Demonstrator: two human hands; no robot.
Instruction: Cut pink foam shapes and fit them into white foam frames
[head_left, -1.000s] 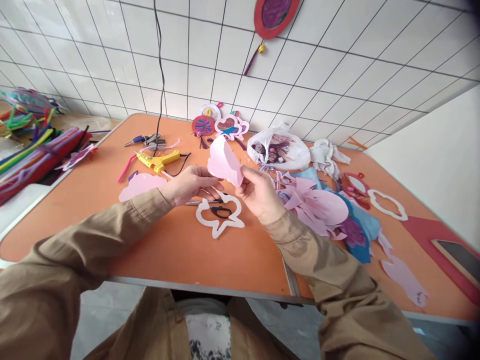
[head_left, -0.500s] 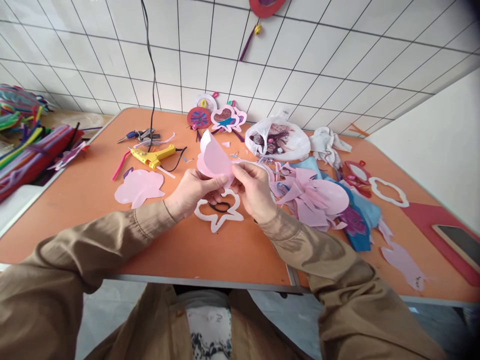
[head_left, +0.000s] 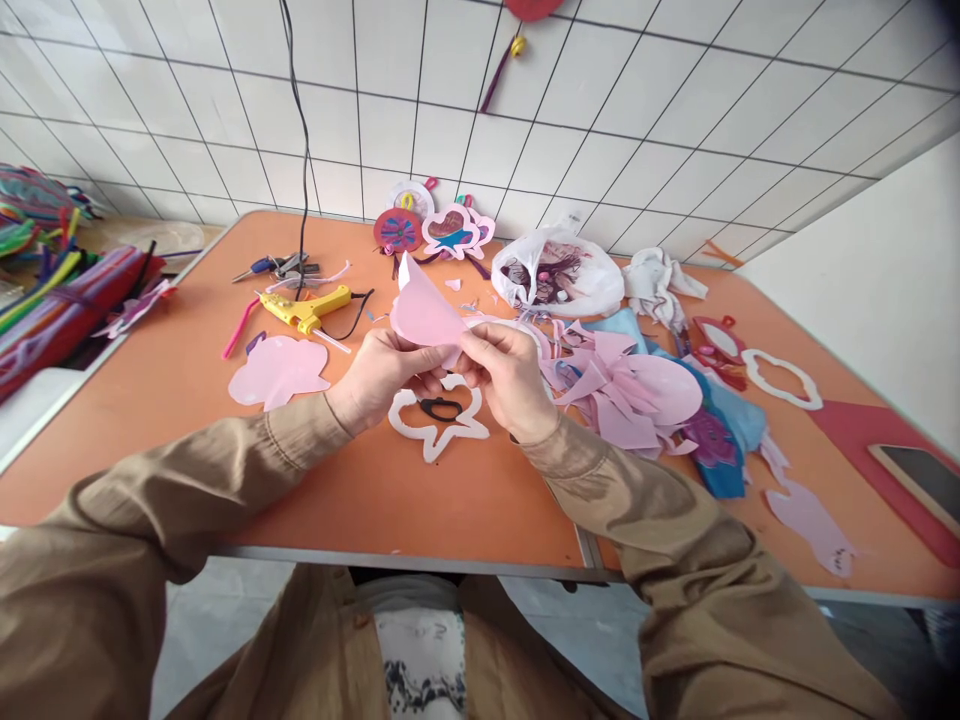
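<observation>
Between my two hands is a bent sheet of pink paper [head_left: 427, 305], folded over so that its upper part leans to the left. My left hand [head_left: 382, 372] pinches its lower edge between thumb and fingers. On the other side, my right hand [head_left: 510, 375] grips its lower right corner. Below them on the table lies a white wavy cut-out frame [head_left: 430, 445], with black scissor handles [head_left: 441, 408] showing inside it; the blades are hidden. A pink cloud-shaped cut-out [head_left: 277, 372] lies left of my left hand.
A yellow glue gun [head_left: 307, 310] with a cord stands at the left. Pink paper scraps [head_left: 615, 385] heap up right of my hands. Behind are a white plastic bag [head_left: 600, 275] and finished ornaments [head_left: 450, 230]. A phone [head_left: 922, 485] lies far right on red sheet [head_left: 847, 430].
The pink paper has folded down further, its upper flap now flatter and its fold tighter. Both hands keep hold in nearly the same place.
</observation>
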